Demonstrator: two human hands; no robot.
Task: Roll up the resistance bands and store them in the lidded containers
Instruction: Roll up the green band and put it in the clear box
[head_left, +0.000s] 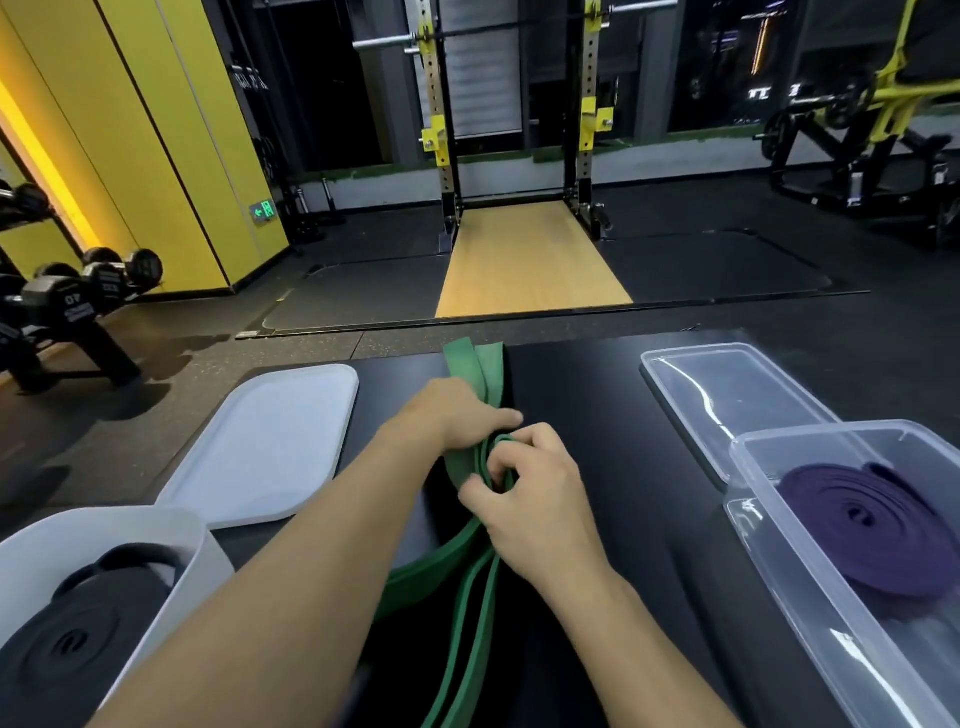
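green band (421, 569): middle of the black table (582, 415), right in front of you. Its long axis runs near-to-far: loose strands trail toward you at the near edge, and the flat end pokes out past your hands on the far side.

left hand (457, 410): it's the farther one, reaching in from the left. The fingers (506, 415) are curled over the band and hold it where the flat far part starts.

right hand (535, 499): the nearer one, just beside the left. The fingers here are bunched and pinch a small tight loop of the band, which looks to me like the start of the coil.

the bit that matters: both hands sit on one spot of the band and most of the loose length lies on your near side. So I'd guess you either wind toward yourself or feed the slack up into the right hand. The right hand is better placed for turning, the left for steadying.

where it goes: can't tell yet. The white tub (208, 561) at near left already holds a rolled black band (78, 644), and its white lid (270, 441) lies beside it. The clear tub (841, 430) at near right holds a rolled purple band (872, 530), with the clear lid (727, 384) just behind it.

progress: two bands stored, lids off, green roll barely started.
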